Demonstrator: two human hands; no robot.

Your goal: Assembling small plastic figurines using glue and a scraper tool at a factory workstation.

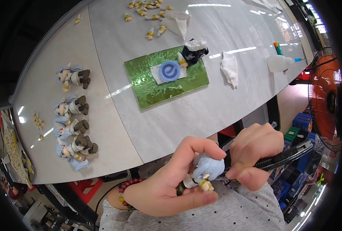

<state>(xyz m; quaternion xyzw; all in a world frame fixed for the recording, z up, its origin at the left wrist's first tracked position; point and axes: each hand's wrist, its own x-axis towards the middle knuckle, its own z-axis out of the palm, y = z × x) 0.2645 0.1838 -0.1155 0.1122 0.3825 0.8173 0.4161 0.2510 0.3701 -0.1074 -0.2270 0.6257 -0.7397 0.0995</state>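
At lower centre, fingers of the left hand (161, 188) pinch a figure (211, 167); beside it, the right hand (257, 148) has fingers curled round a black tool (286, 158). A green plate (151, 98) lies at upper centre.

Small figure (208, 168), pale-blue hair, white outfit with yellow trim, tilted, head toward the right, lower body partly hidden in the left grip (171, 184), long black tool (280, 159), slanting up rightward, partly covered by the right grip (257, 154)
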